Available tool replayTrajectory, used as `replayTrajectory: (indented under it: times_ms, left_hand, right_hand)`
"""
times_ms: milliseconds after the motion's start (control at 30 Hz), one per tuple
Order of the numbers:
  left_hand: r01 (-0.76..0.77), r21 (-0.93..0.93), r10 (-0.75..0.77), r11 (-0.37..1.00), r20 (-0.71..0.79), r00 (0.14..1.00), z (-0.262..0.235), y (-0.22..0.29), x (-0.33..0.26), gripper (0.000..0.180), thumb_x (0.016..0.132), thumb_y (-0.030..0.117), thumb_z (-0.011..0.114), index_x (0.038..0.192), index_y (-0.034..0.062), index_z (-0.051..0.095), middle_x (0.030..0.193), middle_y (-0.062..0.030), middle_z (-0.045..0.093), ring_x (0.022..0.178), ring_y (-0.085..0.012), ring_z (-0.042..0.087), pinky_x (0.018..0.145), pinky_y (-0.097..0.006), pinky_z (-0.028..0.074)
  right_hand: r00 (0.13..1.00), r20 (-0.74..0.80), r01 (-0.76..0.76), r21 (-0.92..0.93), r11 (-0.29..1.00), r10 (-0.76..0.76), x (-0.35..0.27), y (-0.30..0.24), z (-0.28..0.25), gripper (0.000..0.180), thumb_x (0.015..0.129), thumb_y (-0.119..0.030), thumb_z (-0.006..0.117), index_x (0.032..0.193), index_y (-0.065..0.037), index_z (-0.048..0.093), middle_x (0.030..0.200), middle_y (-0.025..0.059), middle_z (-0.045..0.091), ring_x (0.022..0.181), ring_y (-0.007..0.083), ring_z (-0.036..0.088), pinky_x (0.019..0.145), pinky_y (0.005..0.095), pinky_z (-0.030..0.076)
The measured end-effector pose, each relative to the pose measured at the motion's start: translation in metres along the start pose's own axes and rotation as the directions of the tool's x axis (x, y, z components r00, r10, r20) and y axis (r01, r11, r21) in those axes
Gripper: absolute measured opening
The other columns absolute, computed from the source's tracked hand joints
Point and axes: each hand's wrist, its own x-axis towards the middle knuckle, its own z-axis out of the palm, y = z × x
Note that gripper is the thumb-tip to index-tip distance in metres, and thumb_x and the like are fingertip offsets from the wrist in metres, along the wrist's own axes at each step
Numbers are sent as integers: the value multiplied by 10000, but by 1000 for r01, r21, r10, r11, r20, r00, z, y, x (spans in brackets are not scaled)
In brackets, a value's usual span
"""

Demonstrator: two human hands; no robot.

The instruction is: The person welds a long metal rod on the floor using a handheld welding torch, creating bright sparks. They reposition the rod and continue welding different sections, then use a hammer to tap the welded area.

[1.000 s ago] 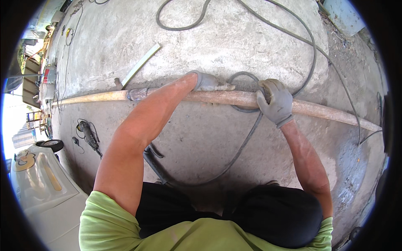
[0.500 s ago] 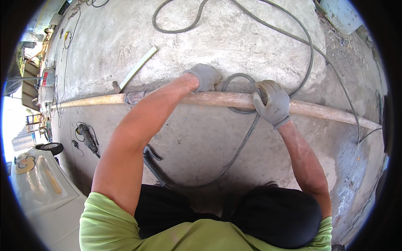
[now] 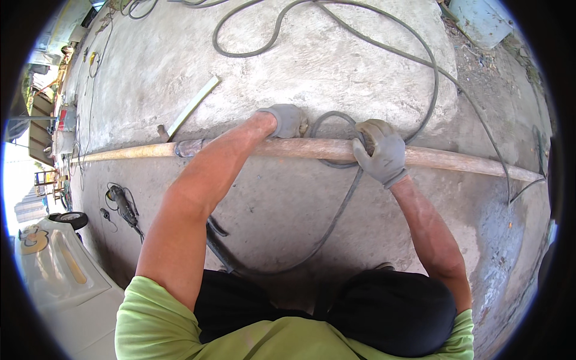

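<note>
An outdoor work yard. Bare concrete floor [image 3: 336, 54] carries trailing hoses [image 3: 384, 45], a long pipe [image 3: 456, 161], and an angle grinder [image 3: 122, 203].

A long pipe [image 3: 456, 162] lies flat across the concrete, running left to right, tan and rust-streaked, with a duller grey joint toward its left part. A dark grey hose [image 3: 336, 222] loops over and around the pipe near its middle, then trails down toward the person and up in wide curves across the concrete.
</note>
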Motion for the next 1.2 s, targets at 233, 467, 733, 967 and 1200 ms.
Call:
replayTrajectory:
  times_ms: [233,467,733,967,1200]
  left_hand:
    - [0,39,1,999,-32,999,1,-6,1,201,874,196,813,1057,113,799,983,-141,790,938,-330,744,846,-461,567]
    - [-11,54,27,998,-305,952,-38,-19,-68,163,931,219,785,1032,101,736,992,-147,765,978,-321,755,889,-456,582]
    - [-169,-23,144,985,-423,895,-37,81,-75,257,1053,237,694,1265,90,698,1120,-138,748,1034,-342,755,916,-472,599]
    - [-390,78,357,918,-593,721,-9,116,-49,320,1049,229,704,1331,79,692,1147,-163,751,1057,-367,753,923,-481,602]
    - [-187,-22,163,982,-398,903,2,56,-114,327,1056,223,683,1340,66,722,1140,-179,762,1068,-360,756,946,-486,602]
  right_hand:
    - [1000,-15,0,1,1000,0,3,1,4,316,874,-229,814,1157,-94,775,1117,127,762,1019,331,753,876,444,621]
    - [997,1,-74,68,995,74,-1,1,-2,343,881,-270,823,1163,-81,778,1135,131,772,1051,325,755,893,443,620]
    - [989,43,-144,146,979,139,0,1,-5,316,983,-315,760,1168,-62,798,1104,143,787,1047,336,747,905,460,591]
    - [981,-114,-128,232,964,158,-6,13,-1,326,1102,-236,585,1039,12,786,854,166,750,776,346,731,715,437,549]
    - [891,-86,-350,497,794,446,-13,16,2,350,1147,-217,521,998,9,745,795,99,690,699,179,658,660,357,526]
